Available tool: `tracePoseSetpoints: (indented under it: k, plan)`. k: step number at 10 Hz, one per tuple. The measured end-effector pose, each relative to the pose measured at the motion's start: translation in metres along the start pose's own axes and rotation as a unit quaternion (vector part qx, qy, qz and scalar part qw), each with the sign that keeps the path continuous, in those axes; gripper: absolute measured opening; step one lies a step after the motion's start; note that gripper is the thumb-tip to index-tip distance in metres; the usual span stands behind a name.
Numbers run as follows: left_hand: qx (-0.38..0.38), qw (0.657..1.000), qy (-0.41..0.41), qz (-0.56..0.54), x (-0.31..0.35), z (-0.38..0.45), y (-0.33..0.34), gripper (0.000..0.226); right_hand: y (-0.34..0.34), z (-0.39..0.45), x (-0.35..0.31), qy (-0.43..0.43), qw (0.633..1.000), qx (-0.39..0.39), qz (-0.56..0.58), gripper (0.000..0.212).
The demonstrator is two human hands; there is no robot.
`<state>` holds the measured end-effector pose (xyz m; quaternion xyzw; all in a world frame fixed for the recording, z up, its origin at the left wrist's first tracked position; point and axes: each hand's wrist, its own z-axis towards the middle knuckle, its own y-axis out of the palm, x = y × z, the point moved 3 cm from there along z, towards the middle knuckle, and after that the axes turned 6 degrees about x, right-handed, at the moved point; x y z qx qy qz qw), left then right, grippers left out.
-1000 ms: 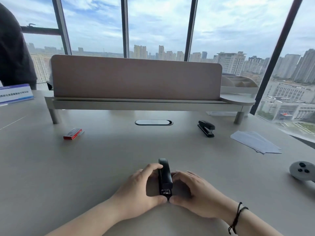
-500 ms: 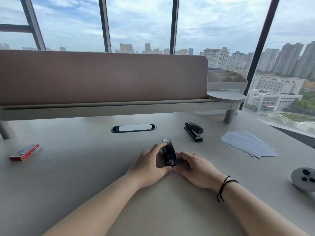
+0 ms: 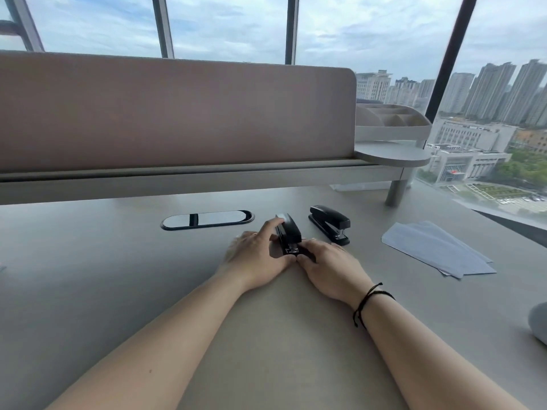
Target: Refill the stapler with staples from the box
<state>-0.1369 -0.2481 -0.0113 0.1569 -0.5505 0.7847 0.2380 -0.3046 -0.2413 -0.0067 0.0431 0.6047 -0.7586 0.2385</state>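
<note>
A black stapler (image 3: 289,232) lies flat on the grey desk (image 3: 118,276), its metal nose pointing toward me. My left hand (image 3: 260,255) grips its left side, thumb on the top. My right hand (image 3: 331,266) holds its right side near the nose. A second black stapler (image 3: 330,223) sits just to the right, untouched. The staple box is out of view.
An oval cable port (image 3: 207,219) is set in the desk left of the stapler. A stack of white papers (image 3: 435,250) lies at the right. A partition screen with a shelf (image 3: 177,170) and a desk organiser (image 3: 390,121) bounds the back. A grey round object (image 3: 540,322) sits at the right edge.
Both hands have slid the held stapler away from me, close beside the second stapler. The view has turned right, so the red staple box has left the frame.
</note>
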Motion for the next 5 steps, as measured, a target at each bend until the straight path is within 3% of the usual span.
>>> tracePoseSetpoints:
  k: [3, 5]
  plan:
    - [-0.009, 1.000, -0.003, 0.022, 0.0009, 0.0121, 0.0033, 0.081, 0.0044, 0.0101, 0.0001, 0.007, 1.000, 0.012, -0.018, 0.043]
    - [0.019, 0.996, -0.065, 0.059, 0.0019, 0.0043, -0.0006, 0.103, 0.0017, 0.0053, -0.0002, 0.055, 0.998, 0.032, 0.001, 0.041]
